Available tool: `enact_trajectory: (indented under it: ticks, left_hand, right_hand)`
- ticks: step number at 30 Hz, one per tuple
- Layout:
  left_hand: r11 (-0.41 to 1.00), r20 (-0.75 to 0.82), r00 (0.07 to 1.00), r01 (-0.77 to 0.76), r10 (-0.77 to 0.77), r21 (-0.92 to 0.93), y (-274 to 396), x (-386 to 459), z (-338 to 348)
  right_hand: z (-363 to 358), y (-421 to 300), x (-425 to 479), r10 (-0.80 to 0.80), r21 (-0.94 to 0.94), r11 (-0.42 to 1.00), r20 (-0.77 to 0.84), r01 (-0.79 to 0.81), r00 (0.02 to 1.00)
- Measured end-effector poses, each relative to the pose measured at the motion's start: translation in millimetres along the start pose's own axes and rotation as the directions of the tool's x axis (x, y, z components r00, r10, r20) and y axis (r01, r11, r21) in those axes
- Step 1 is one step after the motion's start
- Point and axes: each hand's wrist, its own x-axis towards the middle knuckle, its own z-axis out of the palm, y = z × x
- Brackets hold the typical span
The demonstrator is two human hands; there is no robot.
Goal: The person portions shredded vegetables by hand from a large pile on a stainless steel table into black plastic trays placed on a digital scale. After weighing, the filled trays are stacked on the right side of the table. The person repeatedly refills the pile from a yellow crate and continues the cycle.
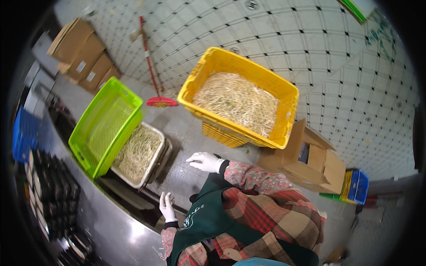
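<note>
My right hand (207,162), in a white glove, hangs over the grey floor between the crates, with nothing in it. My left hand (167,205), gloved in white too, is near the edge of the metal table, its fingers apart and holding nothing. Ahead stands a yellow plastic crate (239,134) filled with pale sprouts (238,99), on another yellow crate. A white plastic bin (161,139) of similar sprouts (138,153) lies beyond my left hand. An empty bright green plastic crate (109,123) leans tilted over part of that bin and the table edge.
The curved stainless-steel table (113,212) runs along the left, bearing stacked black packs (50,193) and a blue crate (23,133). A red-handled broom (149,63) leans on the tiled wall. Cardboard boxes (86,60) stand at the back left; an opened carton (309,166) is at right.
</note>
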Motion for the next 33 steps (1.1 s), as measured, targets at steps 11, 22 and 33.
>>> enact_trajectory:
  ticks: [11, 22, 33]
  left_hand:
    - [0.972, 0.347, 0.920, -0.117, 0.184, -0.206, 180, 84, 312]
    - [0.931, -0.046, 0.951, 0.289, -0.306, -0.224, 120, 189, 477]
    - [0.980, -0.450, 0.871, 0.155, -0.196, -0.127, 45, 246, 500]
  right_hand:
    - [-302, 215, -46, 0.377, -0.093, 0.802, -0.687, -0.589, 0.621]
    - [-314, 356, 176, 0.370, -0.624, 0.655, -0.227, -0.426, 0.901]
    - [-311, 374, 214, 0.477, -0.758, 0.514, -0.137, -0.402, 0.868]
